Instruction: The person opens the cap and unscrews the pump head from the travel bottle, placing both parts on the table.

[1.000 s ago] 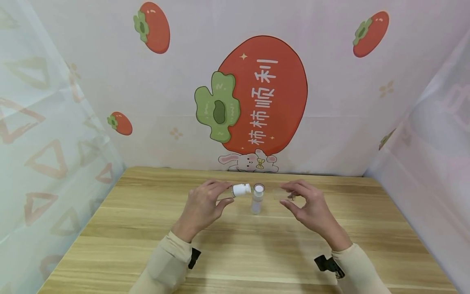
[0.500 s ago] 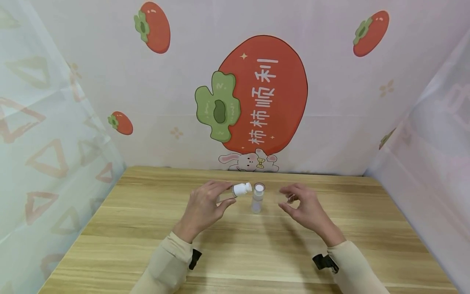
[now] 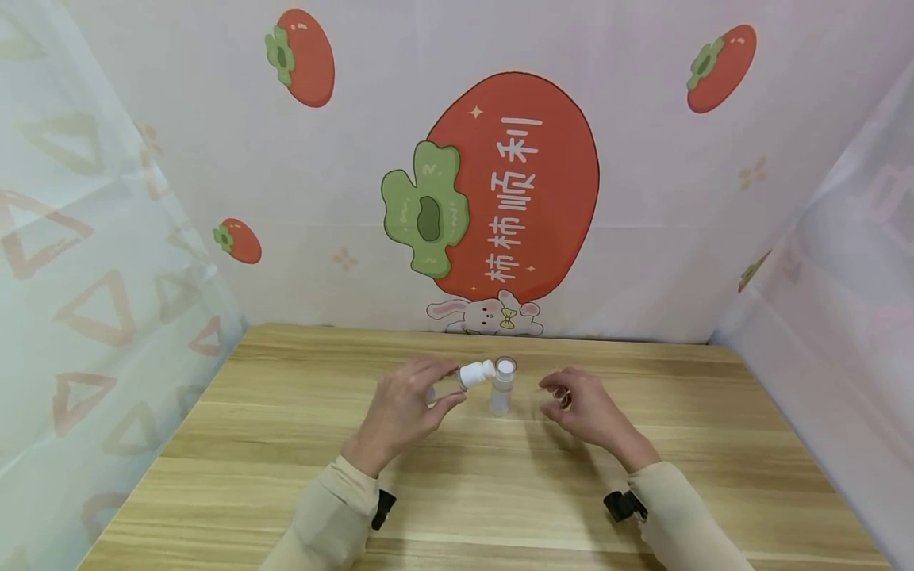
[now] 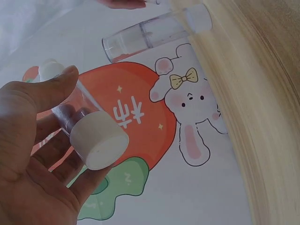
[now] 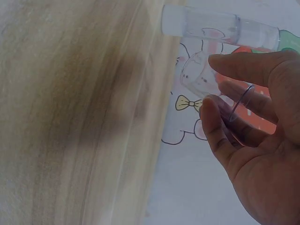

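Note:
My left hand (image 3: 407, 408) grips a small clear bottle, whose white end (image 3: 474, 374) points right and slightly up. In the left wrist view, thumb and fingers wrap its clear middle, with the white base (image 4: 99, 140) toward the camera. Between my hands a second clear bottle (image 3: 501, 396) with a whitish body stands upright on the table. The white end of the held bottle is very near its top; whether they touch I cannot tell. My right hand (image 3: 589, 408) pinches a clear hollow cap (image 5: 194, 72) just above the table, right of the standing bottle.
The wood-grain table (image 3: 457, 507) runs back to a white cloth wall (image 3: 643, 238) printed with persimmons and a rabbit. Cloth also rises along the left and right sides. A dark camera mount (image 3: 625, 506) sits at the right wrist.
My right hand has come down and slightly left with the clear cap. The left hand has shifted a little right and down, bringing its bottle closer to the standing one.

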A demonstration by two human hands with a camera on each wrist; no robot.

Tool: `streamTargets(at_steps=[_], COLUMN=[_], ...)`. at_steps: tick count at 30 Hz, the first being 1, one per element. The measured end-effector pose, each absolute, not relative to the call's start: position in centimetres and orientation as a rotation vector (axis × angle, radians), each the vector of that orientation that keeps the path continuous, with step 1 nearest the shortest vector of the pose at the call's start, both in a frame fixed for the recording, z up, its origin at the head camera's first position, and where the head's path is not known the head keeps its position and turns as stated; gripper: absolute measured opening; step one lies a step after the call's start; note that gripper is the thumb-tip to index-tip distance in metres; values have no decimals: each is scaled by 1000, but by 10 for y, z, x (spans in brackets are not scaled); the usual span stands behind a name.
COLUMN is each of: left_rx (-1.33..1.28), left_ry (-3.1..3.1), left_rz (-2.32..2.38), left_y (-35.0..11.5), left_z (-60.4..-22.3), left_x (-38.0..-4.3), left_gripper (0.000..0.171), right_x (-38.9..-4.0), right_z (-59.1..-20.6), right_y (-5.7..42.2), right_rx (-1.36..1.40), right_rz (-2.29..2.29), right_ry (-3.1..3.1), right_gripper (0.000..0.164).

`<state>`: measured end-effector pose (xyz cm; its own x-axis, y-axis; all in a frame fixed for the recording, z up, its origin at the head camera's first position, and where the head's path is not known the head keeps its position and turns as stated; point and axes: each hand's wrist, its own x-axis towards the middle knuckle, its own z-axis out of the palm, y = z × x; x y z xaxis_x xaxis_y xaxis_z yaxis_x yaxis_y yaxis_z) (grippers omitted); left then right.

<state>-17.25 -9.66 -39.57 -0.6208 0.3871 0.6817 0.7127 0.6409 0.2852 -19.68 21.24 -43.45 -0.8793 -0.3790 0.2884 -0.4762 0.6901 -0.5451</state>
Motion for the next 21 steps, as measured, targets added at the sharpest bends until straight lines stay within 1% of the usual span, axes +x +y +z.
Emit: streamTargets(at_steps=[13, 21], left_rx=[-857, -865], left_ry=[-2311, -2324], left_rz=[-740, -756], left_y=[-94, -91], left_z=[-401, -402], left_x=[-171, -170], left_gripper=[42, 41], right_x=[-205, -210], right_z=[-442, -445], right_y=[208, 202], right_rx=[637, 613], right_rz=[877, 832], right_ry=[-2839, -2874], right_gripper=[27, 30])
